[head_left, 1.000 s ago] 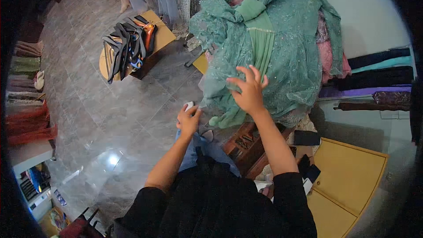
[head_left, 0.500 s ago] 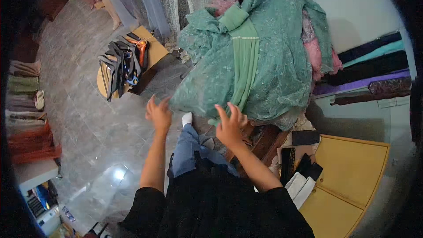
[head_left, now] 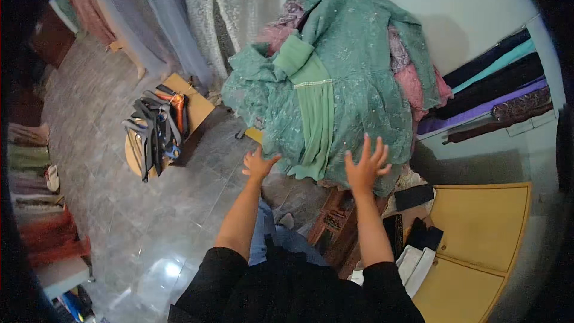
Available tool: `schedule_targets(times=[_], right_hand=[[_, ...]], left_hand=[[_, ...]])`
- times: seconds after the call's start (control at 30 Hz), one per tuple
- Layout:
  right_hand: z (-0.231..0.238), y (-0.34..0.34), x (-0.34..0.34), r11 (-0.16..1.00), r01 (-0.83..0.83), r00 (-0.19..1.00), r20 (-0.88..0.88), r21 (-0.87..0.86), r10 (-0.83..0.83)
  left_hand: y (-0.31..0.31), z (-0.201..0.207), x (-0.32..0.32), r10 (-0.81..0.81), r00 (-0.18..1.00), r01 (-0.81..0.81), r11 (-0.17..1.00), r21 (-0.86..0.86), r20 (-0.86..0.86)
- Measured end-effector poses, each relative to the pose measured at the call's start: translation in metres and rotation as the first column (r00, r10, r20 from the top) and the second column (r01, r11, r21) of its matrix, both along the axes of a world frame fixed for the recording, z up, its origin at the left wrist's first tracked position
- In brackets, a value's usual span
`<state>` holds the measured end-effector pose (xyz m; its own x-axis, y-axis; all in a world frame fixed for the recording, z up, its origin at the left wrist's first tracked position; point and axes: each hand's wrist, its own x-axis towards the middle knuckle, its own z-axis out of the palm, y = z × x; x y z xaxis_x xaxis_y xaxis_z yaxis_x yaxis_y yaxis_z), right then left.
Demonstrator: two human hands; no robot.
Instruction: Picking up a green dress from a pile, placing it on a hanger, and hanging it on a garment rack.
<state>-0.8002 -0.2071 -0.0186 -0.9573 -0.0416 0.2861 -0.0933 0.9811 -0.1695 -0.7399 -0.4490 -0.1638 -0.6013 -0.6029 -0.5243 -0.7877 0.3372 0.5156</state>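
A green lace dress [head_left: 365, 84] with small sparkling dots lies spread out in front of me over pink garments [head_left: 415, 84]. A plain light-green pleated panel with a beaded band [head_left: 315, 119] runs down its left part. My left hand [head_left: 259, 164] is held near the dress's lower left edge, fingers spread and nothing in them. Over the lower right of the skirt, my right hand [head_left: 366, 167] has its fingers stretched apart and is likewise free. Whether its fingertips touch the cloth I cannot tell.
At left, dark hangers [head_left: 156, 125] lie piled on a small wooden stand [head_left: 194, 104]. Long gowns [head_left: 224, 18] hang behind. To the right are a shelf of folded fabrics [head_left: 508, 78] and a yellow cabinet [head_left: 478, 221]. A brown wooden piece [head_left: 335, 218] sits below the dress.
Both hands have moved to the right, with the right hand's fingers spreading wider. The skirt's lower left edge has shifted inward, uncovering a yellow piece beside it. My view has shifted slightly.
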Motion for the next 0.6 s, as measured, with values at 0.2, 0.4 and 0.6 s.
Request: schedule_targets(times=[0.2,0.4,0.6], right_hand=[[-0.043,0.196,0.011,0.88,0.461,0.878,0.082,0.113,-0.471],[-0.059,0.18,0.025,0.823,0.562,0.819,-0.195,0.081,-0.54],[-0.013,0.019,-0.066,0.999,-0.03,0.998,-0.051,-0.013,0.029]], left_hand=[[-0.073,-0.068,0.073,-0.24,0.962,0.211,0.955,-0.209,-0.128],[-0.073,-0.015,0.051,-0.294,0.955,0.297,0.939,-0.174,0.047],[-0.012,0.109,-0.061,-0.744,0.576,0.473,0.642,-0.604,-0.339]])
